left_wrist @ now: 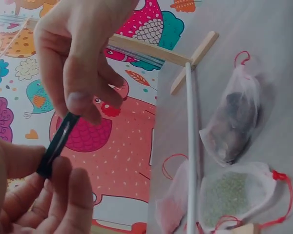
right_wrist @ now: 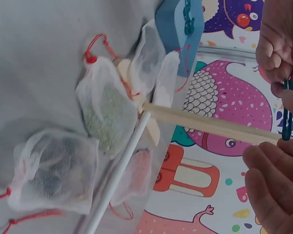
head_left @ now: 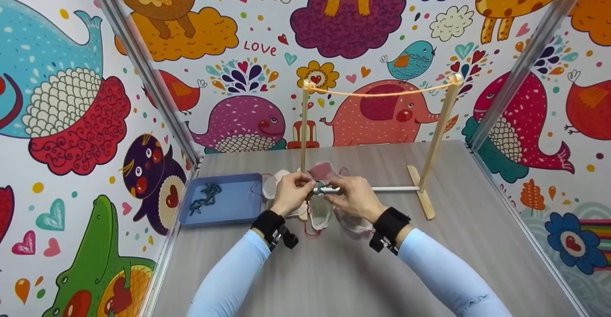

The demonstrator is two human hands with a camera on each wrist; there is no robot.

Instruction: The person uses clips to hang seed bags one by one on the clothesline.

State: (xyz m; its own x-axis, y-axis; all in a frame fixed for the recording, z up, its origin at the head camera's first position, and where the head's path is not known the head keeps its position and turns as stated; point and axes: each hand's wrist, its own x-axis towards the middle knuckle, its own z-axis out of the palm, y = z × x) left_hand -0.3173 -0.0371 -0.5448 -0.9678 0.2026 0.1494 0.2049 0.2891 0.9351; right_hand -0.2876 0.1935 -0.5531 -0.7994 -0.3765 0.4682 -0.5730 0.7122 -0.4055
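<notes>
A small dark green hook-like piece [left_wrist: 59,141] is held between both hands above the table. My left hand [head_left: 292,194] pinches one end between thumb and fingertips. The opposite end is in the fingertips of my right hand [head_left: 357,196]. In the right wrist view the piece [right_wrist: 287,114] looks like a narrow elongated loop; its exact shape is partly hidden by fingers. Below the hands lie mesh bags with red cords: one with green bits [left_wrist: 229,192], one with dark contents [left_wrist: 234,117] and one pinkish [left_wrist: 174,202].
A wooden stand has two posts [head_left: 435,135], an orange cord [head_left: 382,94] strung between their tops and a white rod [head_left: 394,189] low down. At left, a blue tray [head_left: 238,207] contains a pile of dark green pieces [head_left: 206,197]. Patterned walls enclose the table.
</notes>
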